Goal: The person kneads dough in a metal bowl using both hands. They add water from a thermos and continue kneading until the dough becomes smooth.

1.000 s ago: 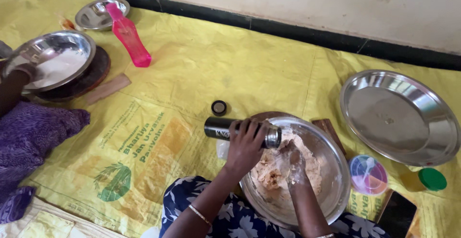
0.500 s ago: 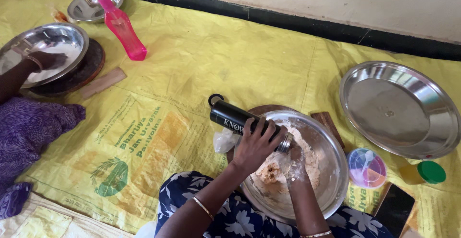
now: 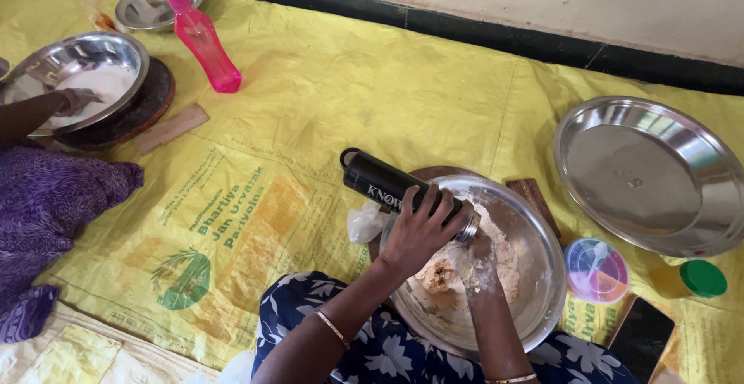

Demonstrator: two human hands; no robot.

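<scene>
My left hand point(image 3: 421, 227) grips a black flask point(image 3: 382, 183), tilted with its mouth down over a steel bowl point(image 3: 535, 295) in front of my lap. Flour and lumpy dough point(image 3: 443, 274) fill the bowl. My right hand point(image 3: 478, 262), coated in flour, is pressed into the dough right under the flask's mouth. The bowl rests on a round wooden board point(image 3: 529, 192) on the yellow sheet point(image 3: 325, 105).
A large steel plate point(image 3: 649, 173) lies right, with a small round colourful box point(image 3: 595, 269), a green-lidded jar point(image 3: 697, 279) and a dark phone point(image 3: 642, 336) near it. At left another person's hand point(image 3: 66, 103) works in a second steel bowl point(image 3: 77, 74); a pink bottle point(image 3: 203, 41) and small bowl point(image 3: 155, 0) lie beyond.
My left hand has lifted the flask's base and tipped its mouth down into the bowl. My right hand stays in the dough.
</scene>
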